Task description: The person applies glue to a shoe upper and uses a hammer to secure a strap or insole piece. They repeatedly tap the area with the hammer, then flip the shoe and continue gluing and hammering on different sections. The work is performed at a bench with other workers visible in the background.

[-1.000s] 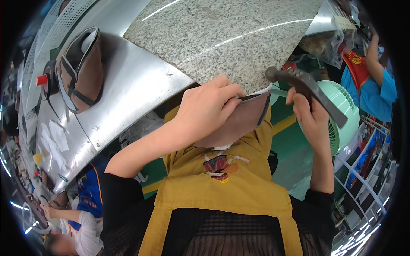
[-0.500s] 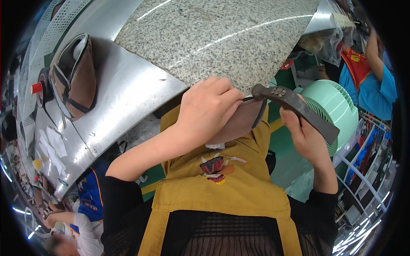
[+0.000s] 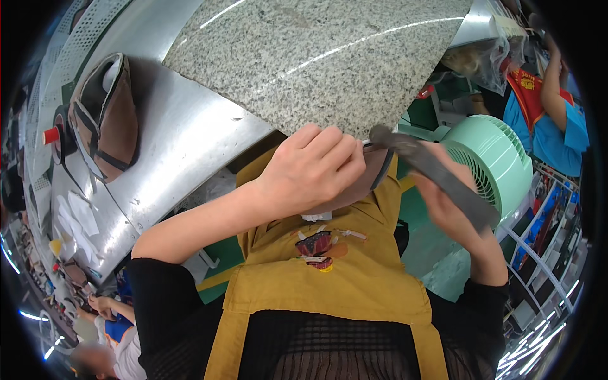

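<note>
My left hand (image 3: 310, 170) is closed on a brown shoe upper (image 3: 362, 187) with dark edging, its fingers curled at the corner of the stone slab (image 3: 304, 69). Most of the upper hangs below that hand, and the hand covers part of it. My right hand (image 3: 443, 212) grips a dark hammer (image 3: 437, 171), slightly smeared by motion. The hammer's rounded end lies over the upper's edge by the slab's corner, close to my left fingers; whether it touches cannot be made out.
A second brown shoe upper (image 3: 120, 130) stands on the metal table (image 3: 190, 120), beside a roll with a red core (image 3: 52, 135) and white scraps (image 3: 77, 215). A mint-green fan (image 3: 497, 158) is right of my hammer hand. Other people work at far right and lower left.
My left fingers have curled tighter and the knuckles have shifted slightly right. The hammer's handle-side end has swung a little down and left, and the right hand has turned with it.
</note>
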Motion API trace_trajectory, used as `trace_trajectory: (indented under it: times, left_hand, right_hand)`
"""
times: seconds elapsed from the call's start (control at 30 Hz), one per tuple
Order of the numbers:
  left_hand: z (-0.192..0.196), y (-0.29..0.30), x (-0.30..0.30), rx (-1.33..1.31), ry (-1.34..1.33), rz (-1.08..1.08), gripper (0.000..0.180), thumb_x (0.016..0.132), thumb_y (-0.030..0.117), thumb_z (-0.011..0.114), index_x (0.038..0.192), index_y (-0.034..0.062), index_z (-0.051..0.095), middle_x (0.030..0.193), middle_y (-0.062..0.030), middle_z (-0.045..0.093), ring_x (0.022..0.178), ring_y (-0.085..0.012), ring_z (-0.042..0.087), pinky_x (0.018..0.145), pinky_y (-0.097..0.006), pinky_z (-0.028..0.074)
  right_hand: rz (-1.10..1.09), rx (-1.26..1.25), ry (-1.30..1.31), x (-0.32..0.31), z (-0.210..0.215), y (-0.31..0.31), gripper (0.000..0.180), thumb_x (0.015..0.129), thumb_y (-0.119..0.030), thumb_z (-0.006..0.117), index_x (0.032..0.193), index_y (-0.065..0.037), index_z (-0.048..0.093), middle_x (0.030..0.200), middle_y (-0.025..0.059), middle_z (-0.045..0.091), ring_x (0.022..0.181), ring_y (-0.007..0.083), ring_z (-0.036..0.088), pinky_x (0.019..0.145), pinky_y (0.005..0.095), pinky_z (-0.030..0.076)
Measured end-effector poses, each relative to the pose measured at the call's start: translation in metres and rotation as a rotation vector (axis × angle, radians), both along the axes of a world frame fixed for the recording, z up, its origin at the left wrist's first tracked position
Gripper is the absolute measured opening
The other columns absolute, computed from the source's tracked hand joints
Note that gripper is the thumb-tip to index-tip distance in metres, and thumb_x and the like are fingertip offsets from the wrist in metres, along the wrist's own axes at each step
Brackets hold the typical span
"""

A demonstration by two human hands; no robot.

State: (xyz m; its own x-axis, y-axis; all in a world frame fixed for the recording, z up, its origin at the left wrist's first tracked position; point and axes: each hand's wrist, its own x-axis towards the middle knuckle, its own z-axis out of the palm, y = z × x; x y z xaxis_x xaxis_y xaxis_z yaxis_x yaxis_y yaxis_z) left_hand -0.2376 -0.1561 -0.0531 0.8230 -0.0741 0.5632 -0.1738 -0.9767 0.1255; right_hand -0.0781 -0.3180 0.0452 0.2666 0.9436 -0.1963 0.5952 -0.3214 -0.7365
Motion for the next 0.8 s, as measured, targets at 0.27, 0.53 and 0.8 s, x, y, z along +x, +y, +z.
trace_trajectory:
  times: [0.27,0.53,0.8]
  left_hand:
    - [0.001,0.004,-0.004,-0.019,0.089,-0.040,0.027,0.071,0.005,0.065,0.098,0.0073,0.060,0.080,-0.0012,0.051,0.070,-0.0154,0.050,0.057,-0.028,0.039]
    - [-0.004,0.005,-0.004,-0.015,0.067,-0.031,0.028,0.071,0.004,0.064,0.098,0.0075,0.060,0.080,-0.0015,0.050,0.071,-0.0160,0.050,0.058,-0.029,0.039]
    - [-0.005,0.004,-0.004,-0.046,0.059,-0.030,0.027,0.071,0.004,0.064,0.098,0.0073,0.060,0.081,-0.0018,0.050,0.071,-0.0165,0.050,0.058,-0.028,0.040]
  right_hand:
    - [-0.016,0.055,0.078,0.005,-0.001,0.001,0.025,0.092,-0.011,0.059,0.114,-0.001,0.054,0.084,0.0128,0.060,0.069,0.0259,0.057,0.065,0.0294,0.047]
    - [-0.050,0.023,0.100,0.002,0.002,0.009,0.019,0.092,-0.007,0.058,0.109,-0.001,0.054,0.081,0.0150,0.057,0.065,0.0322,0.053,0.062,0.0304,0.046]
    - [0.066,0.085,0.020,-0.001,0.008,0.012,0.029,0.089,-0.005,0.061,0.117,-0.001,0.054,0.090,0.0143,0.061,0.074,0.0313,0.061,0.065,0.0310,0.048]
